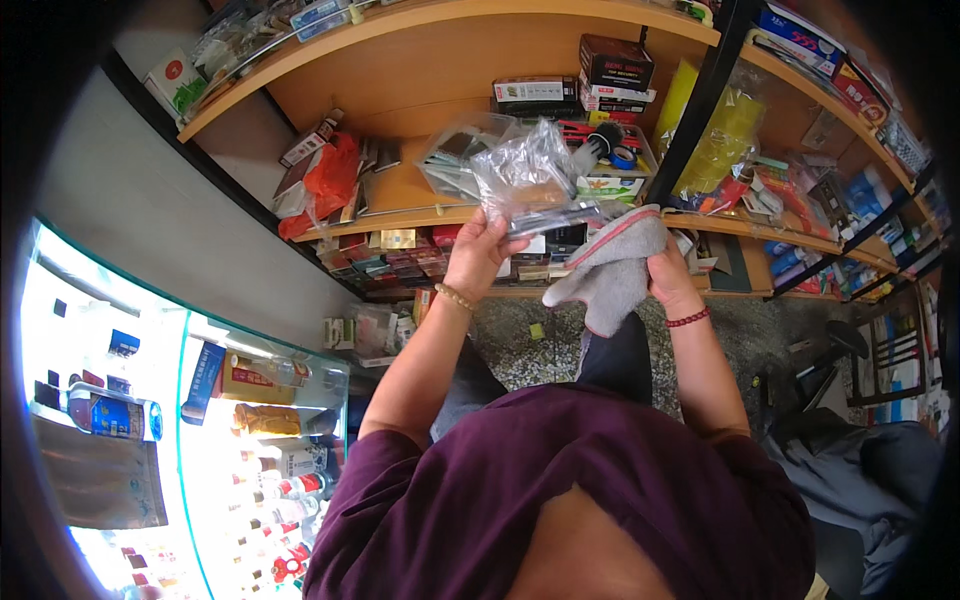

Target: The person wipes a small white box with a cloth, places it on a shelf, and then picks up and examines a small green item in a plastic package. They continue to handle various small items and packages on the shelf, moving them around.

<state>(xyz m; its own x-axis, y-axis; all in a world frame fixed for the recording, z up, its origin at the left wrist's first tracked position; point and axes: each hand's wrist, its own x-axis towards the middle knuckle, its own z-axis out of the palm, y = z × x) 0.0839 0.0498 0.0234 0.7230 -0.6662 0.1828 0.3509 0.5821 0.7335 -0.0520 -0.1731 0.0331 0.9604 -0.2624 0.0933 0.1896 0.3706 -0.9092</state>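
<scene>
My left hand (484, 255) grips a crinkled clear plastic bag (525, 169) in front of the middle shelf. Dark, slim items show through the lower part of the bag, too blurred to name. In my right hand (670, 274) hangs a grey cloth (611, 274) with a red hem, its upper fold close to the bag's right end. Behind the bag, on the shelf, stands a clear plastic container (442, 161) with flat packets inside. Beside it a second clear bin (649, 161) holds a black-bristled brush (604, 139) and a roll of blue tape (622, 157).
An orange-red plastic bag (330, 176) lies on the shelf at left. Small boxes (427, 259) crowd the lower shelf. A black shelf post (690, 105) stands at right. The lit glass display case (184, 375) is on my left, a dark-covered seat (862, 472) on my right.
</scene>
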